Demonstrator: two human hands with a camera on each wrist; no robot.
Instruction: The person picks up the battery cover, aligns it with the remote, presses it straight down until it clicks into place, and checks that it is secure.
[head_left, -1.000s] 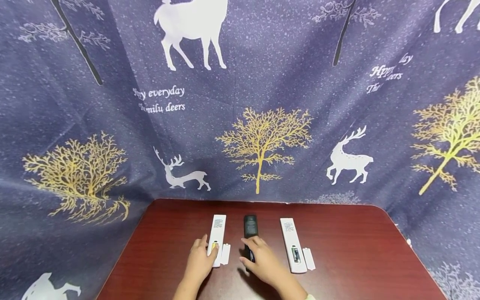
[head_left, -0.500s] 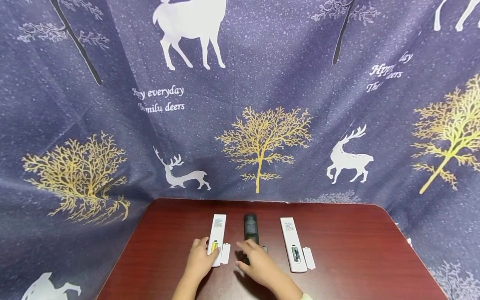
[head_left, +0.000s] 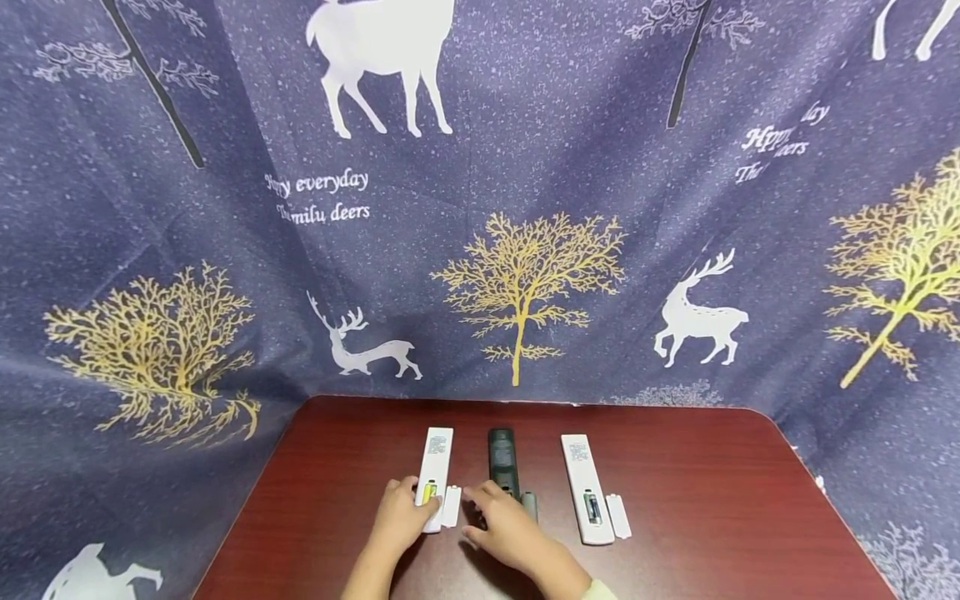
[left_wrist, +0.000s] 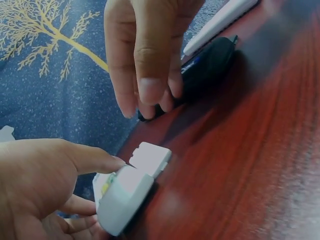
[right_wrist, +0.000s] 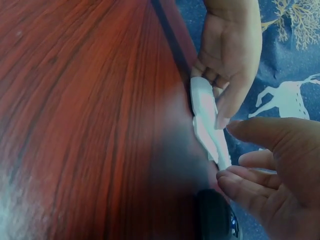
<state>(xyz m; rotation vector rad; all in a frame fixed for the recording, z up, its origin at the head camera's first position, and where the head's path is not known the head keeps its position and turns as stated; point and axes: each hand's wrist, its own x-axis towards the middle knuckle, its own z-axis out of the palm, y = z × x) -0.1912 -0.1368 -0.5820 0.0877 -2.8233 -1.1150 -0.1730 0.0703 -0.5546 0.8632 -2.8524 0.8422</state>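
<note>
Here, at lower centre, the left hand point(head_left: 400, 515) grips a white remote point(head_left: 436, 460); the right hand point(head_left: 507, 527), fingers parted, hovers over a black remote point(head_left: 502, 455).

R arm point(head_left: 557, 568) has pale yel.-grn. sleeve point(head_left: 599, 592), ends well abv. hand point(head_left: 504, 525).

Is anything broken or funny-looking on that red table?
Nothing looks broken or spilled. The left white remote and right white remote look odd: their white covers lie beside them, so batteries show.

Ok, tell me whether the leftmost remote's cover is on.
No, the cover lies beside the white remote, whose yellow battery shows.
</note>
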